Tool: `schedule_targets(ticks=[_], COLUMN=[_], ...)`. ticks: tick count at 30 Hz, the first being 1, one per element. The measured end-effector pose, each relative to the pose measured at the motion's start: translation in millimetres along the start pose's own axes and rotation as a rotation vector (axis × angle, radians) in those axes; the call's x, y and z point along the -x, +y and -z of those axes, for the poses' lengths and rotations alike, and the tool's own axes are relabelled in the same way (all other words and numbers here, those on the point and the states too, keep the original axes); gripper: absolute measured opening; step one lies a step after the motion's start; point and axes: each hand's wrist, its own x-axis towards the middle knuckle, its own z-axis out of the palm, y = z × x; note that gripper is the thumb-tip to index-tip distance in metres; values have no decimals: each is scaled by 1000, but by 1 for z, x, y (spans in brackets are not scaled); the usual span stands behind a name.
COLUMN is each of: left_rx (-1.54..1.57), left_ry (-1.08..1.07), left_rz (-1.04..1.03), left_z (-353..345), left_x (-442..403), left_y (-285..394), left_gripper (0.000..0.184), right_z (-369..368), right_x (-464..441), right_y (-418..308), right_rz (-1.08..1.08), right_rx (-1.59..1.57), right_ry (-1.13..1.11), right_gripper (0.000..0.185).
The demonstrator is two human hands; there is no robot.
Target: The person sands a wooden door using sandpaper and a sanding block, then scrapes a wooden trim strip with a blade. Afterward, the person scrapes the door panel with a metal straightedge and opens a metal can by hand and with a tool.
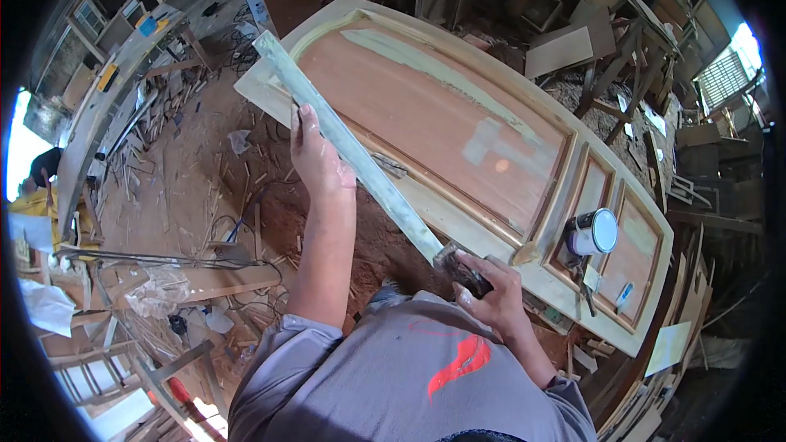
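My left hand [318, 155], with whitish smears on its fingers and wrist, grips a long flat wooden strip [348, 139] coated in pale green-white. The strip slants from upper left down toward my body, above the near edge of a panelled door [434, 106]. In my right hand [498, 290] is a dark, worn hand tool with a grey, crusted front [449, 262], pressed at the strip's lower end; its exact kind is hard to make out. Pale filler patches mark the door's large panel. An opened can [594, 232] stands on the door's lower part.
Near the can lie a dark-handled tool [589, 290] and a blue-and-white cutter [625, 295]. Wood scraps litter the floor [196, 164]. A long workbench [115, 74] runs along the left, with another person [47, 168] beyond it. Stacked boards [655, 360] line the right.
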Motion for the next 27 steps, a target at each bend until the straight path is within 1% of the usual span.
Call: schedule_targets(ticks=[3,6,10,12,15,18,22,24,25,26,27], left_rx=[18,-12,8,-2,-26,-58,-105,-134,-138,-141,-144], left_ry=[-68,-106,-89,-103,-141,-163,-253,-324,-348,-370,-387], left_rz=[13,-16,16,19,21,53,140,127,113,99,128], left_z=[-17,-26,-31,-39,-46,-52,-42,-34,-31,-28,-25], left_x=[22,29,18,26,38,55,77,89,92,94,94], left_y=[0,1,4,5,-4,-6,-29,-37,-41,-44,-45], left_gripper=[63,65,63,62,61,59,54,50,49,48,46], right_z=[-8,-9,-6,-5,-5,-5,0,3,4,5,7], right_x=[-14,-25,-18,-20,-35,-48,-71,-84,-90,-94,-99], right_y=[1,-2,-3,-1,-6,-12,-31,-33,-34,-37,-43], right_rz=[-33,-51,-76,-106,-85,-161,-139,-112,-61,-79,-95], right_rx=[20,8,21,25,22,-41,-75,-49,-49,-59,-69], right_ry=[-9,-1,-15,-12,32,29,139,198,233,245,258], right_gripper=[60,59,58,57,54,56,56,57,56,56,56])
